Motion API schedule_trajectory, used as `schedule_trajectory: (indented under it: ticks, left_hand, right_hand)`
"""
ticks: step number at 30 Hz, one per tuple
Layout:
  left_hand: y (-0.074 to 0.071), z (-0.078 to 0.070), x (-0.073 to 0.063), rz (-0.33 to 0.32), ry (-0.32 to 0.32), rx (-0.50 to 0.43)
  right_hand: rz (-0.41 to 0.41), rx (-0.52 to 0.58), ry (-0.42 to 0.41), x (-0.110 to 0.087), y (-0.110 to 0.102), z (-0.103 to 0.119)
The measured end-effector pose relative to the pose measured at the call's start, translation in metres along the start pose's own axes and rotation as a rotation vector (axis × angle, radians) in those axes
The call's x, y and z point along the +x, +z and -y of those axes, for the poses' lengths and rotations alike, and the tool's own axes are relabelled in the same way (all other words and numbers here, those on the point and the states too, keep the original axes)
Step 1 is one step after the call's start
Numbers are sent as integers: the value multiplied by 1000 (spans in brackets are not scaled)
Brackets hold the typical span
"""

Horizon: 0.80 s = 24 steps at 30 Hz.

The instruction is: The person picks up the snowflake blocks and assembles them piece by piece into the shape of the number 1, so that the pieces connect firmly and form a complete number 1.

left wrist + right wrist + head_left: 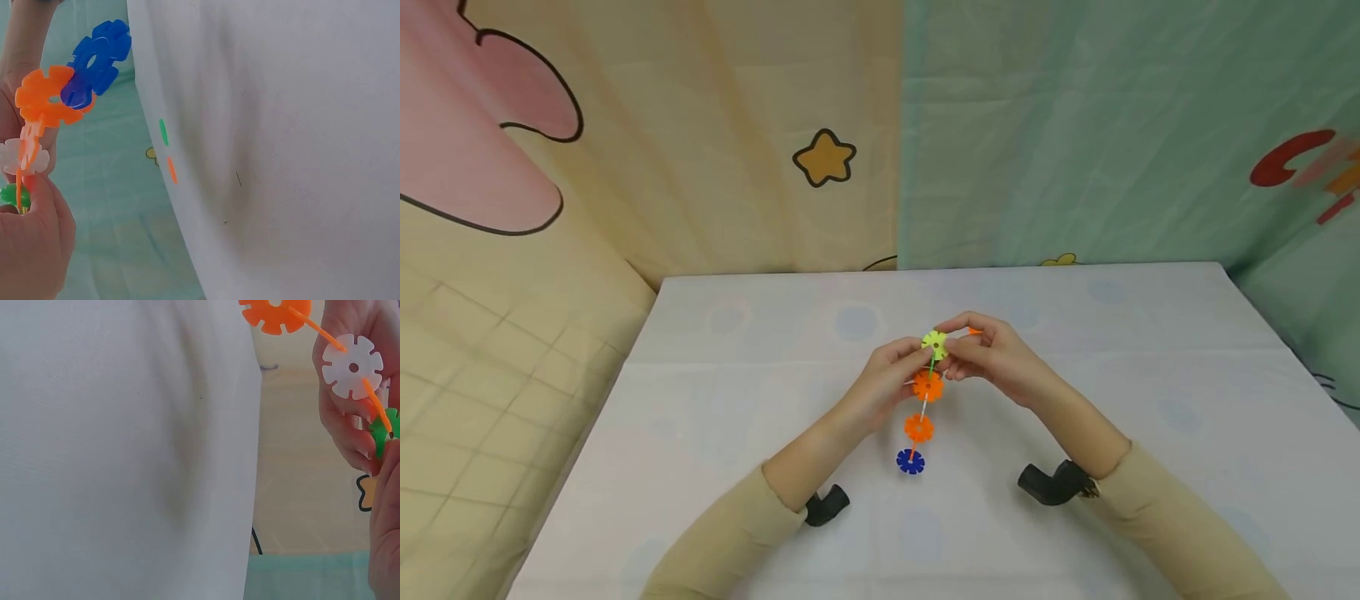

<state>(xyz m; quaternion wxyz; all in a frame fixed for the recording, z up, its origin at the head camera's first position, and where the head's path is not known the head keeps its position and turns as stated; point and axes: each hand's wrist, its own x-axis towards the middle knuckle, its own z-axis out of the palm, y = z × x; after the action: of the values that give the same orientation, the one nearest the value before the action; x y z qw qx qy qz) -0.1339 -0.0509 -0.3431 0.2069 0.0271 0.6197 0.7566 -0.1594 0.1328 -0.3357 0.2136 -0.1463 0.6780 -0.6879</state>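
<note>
A chain of flower-shaped plastic snowflake discs hangs between both hands in the head view. From the top come a yellow-green disc [935,344], a green disc edge-on, an upper orange disc [928,386], a white disc [353,367], a lower orange disc [919,428], another orange disc edge-on and a blue disc [911,462] at the bottom end. My left hand [883,383] pinches the chain around the green disc [387,432], just under the top. With thumb and fingers, my right hand [996,354] grips the yellow-green disc from its right side.
A loose green piece [164,132] and a loose orange piece [172,170] lie near the table's far edge. The white-covered table [700,467] meets patterned curtains [760,125] at the back. Black curved fittings [1054,484] stick out beneath both forearms.
</note>
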Motion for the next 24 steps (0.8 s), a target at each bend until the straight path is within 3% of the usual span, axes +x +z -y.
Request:
schedule_trajectory:
  ticks: [5, 14, 24]
  left_hand:
    - [-2, -2, 4, -20, 28, -2]
    - [-4, -3, 5, -62, 0, -8]
    - [-8, -1, 8, -61, -4, -35]
  right_hand:
    - [-6, -19, 7, 7, -3, 2]
    - [-31, -22, 54, 8, -23, 4]
    - [-152, -26, 97, 2, -74, 0]
